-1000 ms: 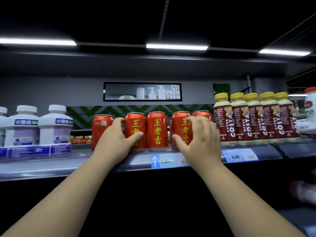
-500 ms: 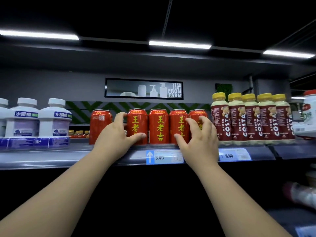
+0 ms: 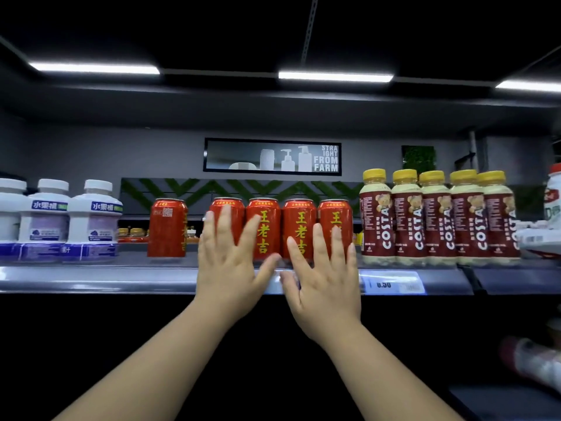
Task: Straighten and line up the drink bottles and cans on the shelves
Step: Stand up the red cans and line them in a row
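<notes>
Several red cans (image 3: 299, 229) with yellow characters stand side by side on the grey shelf (image 3: 91, 278). One more red can (image 3: 167, 227) stands apart to their left, turned so its label faces sideways. My left hand (image 3: 232, 262) is spread flat, fingers straight, in front of the leftmost cans of the row. My right hand (image 3: 324, 278) is spread the same way in front of the right-hand cans. Neither hand grips anything; whether the fingers touch the cans is unclear.
White and purple jugs (image 3: 92, 223) stand at the left of the shelf. Yellow-capped Costa bottles (image 3: 437, 220) stand in a row at the right. A price tag (image 3: 391, 284) sits on the shelf edge. A white container (image 3: 552, 202) shows at the far right.
Both hands let go of the cans they gripped and opened flat in front of the row. The right-hand cans now stand tight together with the others.
</notes>
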